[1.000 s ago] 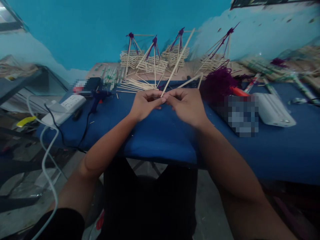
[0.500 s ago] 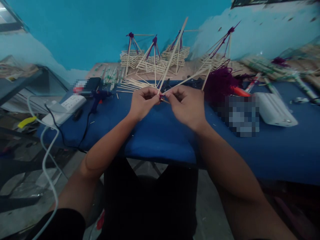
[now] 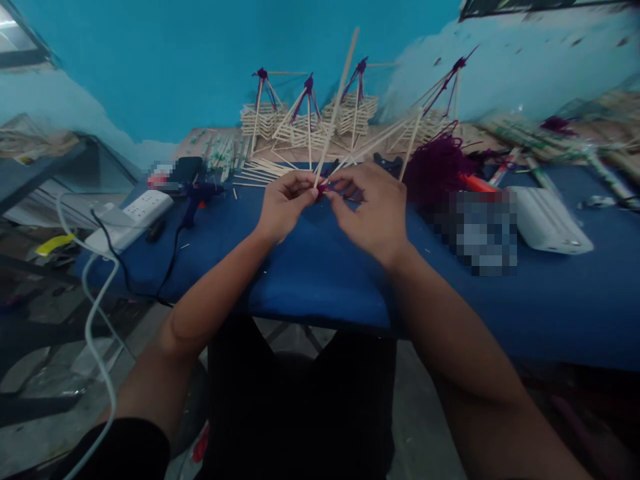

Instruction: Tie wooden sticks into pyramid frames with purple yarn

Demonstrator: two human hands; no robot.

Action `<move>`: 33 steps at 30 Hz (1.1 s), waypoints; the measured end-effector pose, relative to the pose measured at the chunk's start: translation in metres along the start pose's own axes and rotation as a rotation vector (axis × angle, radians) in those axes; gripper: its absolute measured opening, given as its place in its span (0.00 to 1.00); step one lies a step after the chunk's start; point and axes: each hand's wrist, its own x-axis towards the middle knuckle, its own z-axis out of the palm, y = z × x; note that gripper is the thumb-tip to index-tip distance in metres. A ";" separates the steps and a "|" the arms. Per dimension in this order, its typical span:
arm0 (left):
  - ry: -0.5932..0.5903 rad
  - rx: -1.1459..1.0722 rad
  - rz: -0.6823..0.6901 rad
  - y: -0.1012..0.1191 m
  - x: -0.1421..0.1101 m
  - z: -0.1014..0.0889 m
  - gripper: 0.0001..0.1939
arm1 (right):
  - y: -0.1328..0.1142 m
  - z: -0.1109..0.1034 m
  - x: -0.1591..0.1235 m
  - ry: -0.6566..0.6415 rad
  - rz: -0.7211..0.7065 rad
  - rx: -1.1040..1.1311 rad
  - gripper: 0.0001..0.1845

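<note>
Head view: left hand [image 3: 284, 207] and right hand [image 3: 377, 207] meeting at a stick frame [image 3: 337, 110]

Purple yarn [image 3: 324, 190] is showing at the frame's near joint, above the blue table [image 3: 310, 287] and between the hands. From this joint, 1 long stick is rising between 12 and 1 o'clock, while others are slanting toward 2. At 8 o'clock, the left hand is clamping the joint between thumb and fingertips. At 4 o'clock, the right hand is curling its thumb and fingertips close to the yarn; whether they are gripping it, I cannot tell. Loose sticks [image 3: 263, 173] are lying at 10 o'clock. Farther out, 4 purple-topped stick structures [image 3: 309, 127] are standing from 11 to 2 o'clock. A yarn bundle [image 3: 435, 163] is lying toward 3 o'clock, a glue gun [image 3: 193, 200] toward 9.
</note>
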 end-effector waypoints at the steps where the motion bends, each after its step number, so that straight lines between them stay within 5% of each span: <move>1: -0.009 0.012 0.006 -0.001 0.000 -0.001 0.17 | 0.000 0.000 0.000 -0.013 -0.014 0.008 0.13; 6: -0.036 0.051 -0.038 -0.011 0.000 -0.006 0.39 | 0.004 0.002 -0.001 -0.068 0.003 0.013 0.14; 9: -0.026 0.073 -0.012 -0.015 0.001 -0.007 0.44 | 0.005 0.001 -0.001 -0.075 0.035 0.008 0.11; 24: 0.026 0.126 0.019 0.005 -0.005 0.011 0.40 | -0.003 0.000 -0.001 0.053 0.176 -0.107 0.04; 30: 0.065 0.106 0.073 0.002 -0.003 0.007 0.39 | 0.002 -0.005 0.001 0.184 -0.006 -0.087 0.05; 33: 0.064 0.127 0.066 0.004 -0.004 0.006 0.38 | -0.001 -0.003 0.000 0.139 -0.059 -0.140 0.07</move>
